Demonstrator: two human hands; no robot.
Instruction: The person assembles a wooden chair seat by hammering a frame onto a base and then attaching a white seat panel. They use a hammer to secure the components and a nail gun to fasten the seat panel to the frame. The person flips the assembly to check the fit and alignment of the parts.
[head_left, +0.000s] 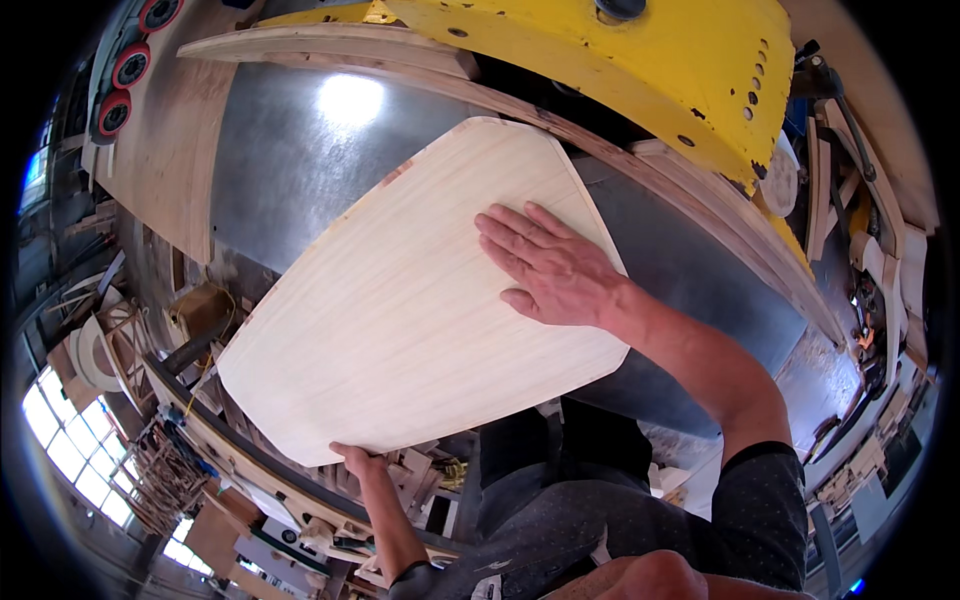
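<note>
A pale wooden panel [390,300] with angled corners lies slanted over a grey metal machine table [270,150]. Its near-left part juts out past the table's front edge. My right hand [560,265] rests flat on the panel's upper face towards the right, fingers stretched and slightly spread. At the panel's near edge, my left hand [358,460] grips the rim with the thumb on top; the other fingers are hidden underneath. The far end of the panel comes close to a long wooden fence [560,125], and I cannot tell whether they touch.
Above the fence stands a yellow machine housing [620,70]. Red-rimmed black wheels [131,66] line the far left beside a plywood board [160,150]. Wood offcuts [165,480] are piled at lower left. Tools and curved wooden pieces [885,270] crowd the right side.
</note>
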